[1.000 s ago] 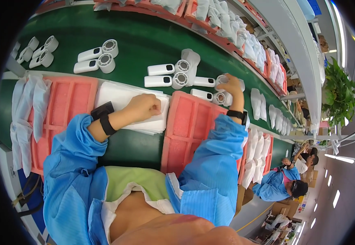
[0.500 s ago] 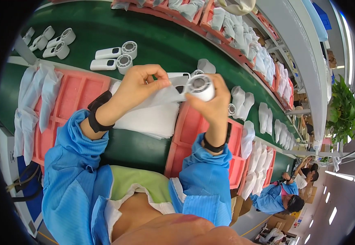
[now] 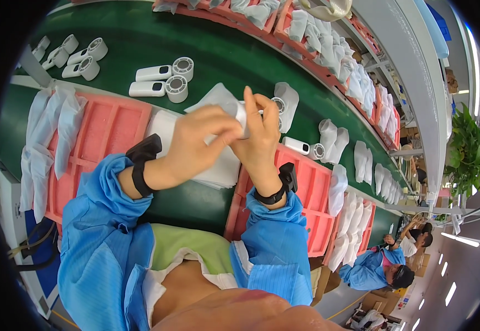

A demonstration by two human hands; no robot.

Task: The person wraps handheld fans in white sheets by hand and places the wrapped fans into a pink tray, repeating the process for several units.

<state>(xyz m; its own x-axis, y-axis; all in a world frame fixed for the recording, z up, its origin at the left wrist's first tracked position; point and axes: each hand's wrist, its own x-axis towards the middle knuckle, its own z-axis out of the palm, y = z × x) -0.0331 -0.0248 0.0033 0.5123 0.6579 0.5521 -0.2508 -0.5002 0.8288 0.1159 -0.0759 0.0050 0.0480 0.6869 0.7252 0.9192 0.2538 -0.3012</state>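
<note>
My left hand [image 3: 204,135] and my right hand [image 3: 259,135] are together over the bench, both closed around a white handheld fan in a thin translucent bag [image 3: 218,98]. The bag sticks out past my left fingers at the far side. Most of the fan is hidden by my hands. The left fingers pinch the near part of the wrapping; the right fingers wrap around it, with the index finger pointing up. Below my hands lies a stack of flat white bags [image 3: 218,172]. Just beyond my right hand, a bagged fan [image 3: 288,105] rests on the green belt.
Bare white fans [image 3: 150,89] lie on the green belt [image 3: 121,66] to the left, and another [image 3: 296,145] lies right of my hands. Pink divided trays [image 3: 99,129] flank the stack, several bagged fans [image 3: 44,138] in them. A co-worker [image 3: 378,265] sits at the far right.
The fan's round head, which showed in my right hand, is now hidden between my hands. My left hand has come across to meet the right, and the bag now points away from me.
</note>
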